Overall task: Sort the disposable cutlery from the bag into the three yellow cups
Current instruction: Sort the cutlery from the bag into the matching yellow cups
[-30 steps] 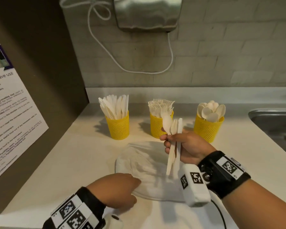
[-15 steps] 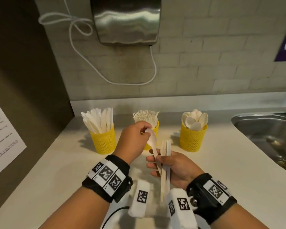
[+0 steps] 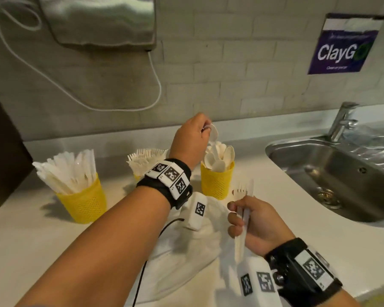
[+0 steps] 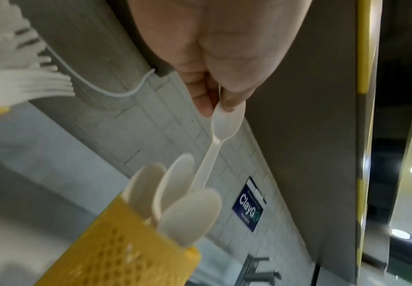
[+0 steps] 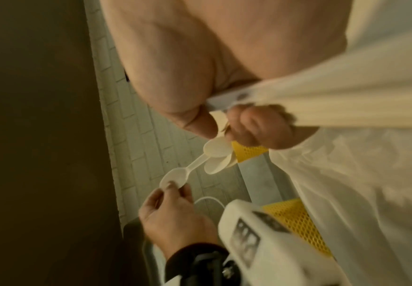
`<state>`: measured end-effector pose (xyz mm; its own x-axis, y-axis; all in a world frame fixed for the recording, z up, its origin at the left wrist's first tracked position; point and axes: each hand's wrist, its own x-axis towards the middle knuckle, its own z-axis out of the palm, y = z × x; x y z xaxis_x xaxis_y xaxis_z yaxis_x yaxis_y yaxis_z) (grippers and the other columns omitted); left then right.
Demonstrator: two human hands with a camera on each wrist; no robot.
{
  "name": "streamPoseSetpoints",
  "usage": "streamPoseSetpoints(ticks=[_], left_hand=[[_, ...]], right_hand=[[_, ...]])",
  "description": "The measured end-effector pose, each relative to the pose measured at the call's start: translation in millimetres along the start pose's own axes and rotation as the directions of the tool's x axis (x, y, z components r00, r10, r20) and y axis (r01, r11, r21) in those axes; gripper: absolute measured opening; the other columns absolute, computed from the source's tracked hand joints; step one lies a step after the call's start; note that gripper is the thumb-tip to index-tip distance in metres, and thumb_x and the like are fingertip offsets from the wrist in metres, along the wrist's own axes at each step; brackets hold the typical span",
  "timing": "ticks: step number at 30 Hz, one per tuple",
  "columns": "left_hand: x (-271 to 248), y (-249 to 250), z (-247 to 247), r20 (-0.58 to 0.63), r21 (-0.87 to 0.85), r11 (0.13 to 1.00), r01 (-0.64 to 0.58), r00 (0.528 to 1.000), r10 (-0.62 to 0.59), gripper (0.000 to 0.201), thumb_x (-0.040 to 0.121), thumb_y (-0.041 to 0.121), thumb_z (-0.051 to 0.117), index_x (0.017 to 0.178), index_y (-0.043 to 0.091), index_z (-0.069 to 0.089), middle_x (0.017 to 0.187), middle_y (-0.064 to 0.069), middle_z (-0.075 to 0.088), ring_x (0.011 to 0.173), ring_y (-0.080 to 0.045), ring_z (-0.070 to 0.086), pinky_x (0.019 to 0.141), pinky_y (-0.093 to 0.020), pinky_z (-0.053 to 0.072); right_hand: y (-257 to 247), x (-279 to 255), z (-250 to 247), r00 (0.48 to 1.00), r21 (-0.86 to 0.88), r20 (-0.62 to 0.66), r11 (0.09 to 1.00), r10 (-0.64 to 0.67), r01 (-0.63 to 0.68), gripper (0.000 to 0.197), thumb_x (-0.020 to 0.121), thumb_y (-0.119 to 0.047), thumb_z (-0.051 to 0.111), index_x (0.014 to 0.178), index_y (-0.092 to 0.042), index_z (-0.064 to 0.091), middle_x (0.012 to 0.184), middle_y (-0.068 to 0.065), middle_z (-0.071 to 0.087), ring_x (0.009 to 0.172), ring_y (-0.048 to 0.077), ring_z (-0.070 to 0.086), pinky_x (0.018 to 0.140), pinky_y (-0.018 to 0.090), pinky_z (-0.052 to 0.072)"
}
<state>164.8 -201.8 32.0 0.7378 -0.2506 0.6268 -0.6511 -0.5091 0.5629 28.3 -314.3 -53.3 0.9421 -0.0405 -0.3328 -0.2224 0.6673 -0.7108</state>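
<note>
Three yellow mesh cups stand on the white counter: a knife cup (image 3: 83, 201) at left, a fork cup (image 3: 139, 177) partly behind my left wrist, and a spoon cup (image 3: 216, 183) at right. My left hand (image 3: 205, 129) pinches a white plastic spoon (image 4: 221, 125) by its bowl, its handle down among the spoons in the right cup (image 4: 117, 257). My right hand (image 3: 236, 218) grips a white fork and knife (image 3: 244, 191) upright above the white bag (image 3: 186, 262), which lies crumpled on the counter.
A steel sink (image 3: 337, 173) with a tap (image 3: 341, 120) is set into the counter at right. A metal dispenser (image 3: 102, 18) and a white cord (image 3: 155, 80) hang on the tiled wall, with a purple sign (image 3: 344, 45) further right. A dark panel (image 3: 0, 151) stands at left.
My left hand left the bag, took the spoon out of my right hand's bundle and carried it right to the spoon cup. My right hand keeps the fork and knife.
</note>
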Motion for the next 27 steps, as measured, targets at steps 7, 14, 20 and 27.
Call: streamPoseSetpoints(ticks=[7,14,20,27], left_hand=[[-17.5,-13.0,23.1,0.315,0.146,0.989,-0.028,0.949,-0.019,0.011,0.092,0.018,0.05,0.097,0.012,0.058,0.086,-0.004,0.054,0.091,-0.023,0.048,0.076,-0.03,0.039],[-37.2,-13.7,-19.7,0.25,0.092,0.991,0.095,0.961,-0.115,0.023,0.092,0.02,0.049,0.107,0.016,0.065,0.109,0.002,0.057,0.106,-0.017,0.049,0.089,-0.025,0.039],[-88.7,-16.0,-63.5,0.319,-0.229,0.863,0.45,0.872,-0.371,0.037,0.083,0.031,0.064,0.12,0.03,0.055,0.102,0.009,0.05,0.078,-0.004,0.054,0.069,-0.012,0.042],[-116.2,-22.1,-108.5,0.199,0.05,0.928,0.368,0.907,-0.37,0.02,0.079,0.032,0.068,0.095,0.021,0.062,0.08,0.004,0.055,0.072,-0.014,0.053,0.066,-0.025,0.044]], right_hand=[[-5.5,1.4,1.0,0.996,0.009,0.07,0.999,-0.054,0.053,0.023,0.086,0.007,0.033,0.092,-0.012,0.044,0.065,0.01,0.05,0.04,0.015,0.042,0.038,0.023,0.035],[2.6,8.9,29.4,0.987,-0.088,0.148,0.993,-0.06,0.073,0.023,0.089,0.006,0.036,0.091,-0.013,0.049,0.065,0.009,0.058,0.045,0.016,0.046,0.042,0.026,0.036],[26.0,18.9,74.0,0.962,-0.285,0.272,0.953,-0.026,0.106,0.023,0.089,0.007,0.038,0.089,-0.011,0.052,0.068,0.008,0.056,0.045,0.014,0.043,0.043,0.024,0.034],[63.6,17.3,124.2,0.919,-0.651,0.393,0.715,0.031,0.254,0.03,0.086,0.009,0.037,0.082,-0.017,0.052,0.055,-0.005,0.037,0.052,0.009,0.03,0.049,0.024,0.024]])
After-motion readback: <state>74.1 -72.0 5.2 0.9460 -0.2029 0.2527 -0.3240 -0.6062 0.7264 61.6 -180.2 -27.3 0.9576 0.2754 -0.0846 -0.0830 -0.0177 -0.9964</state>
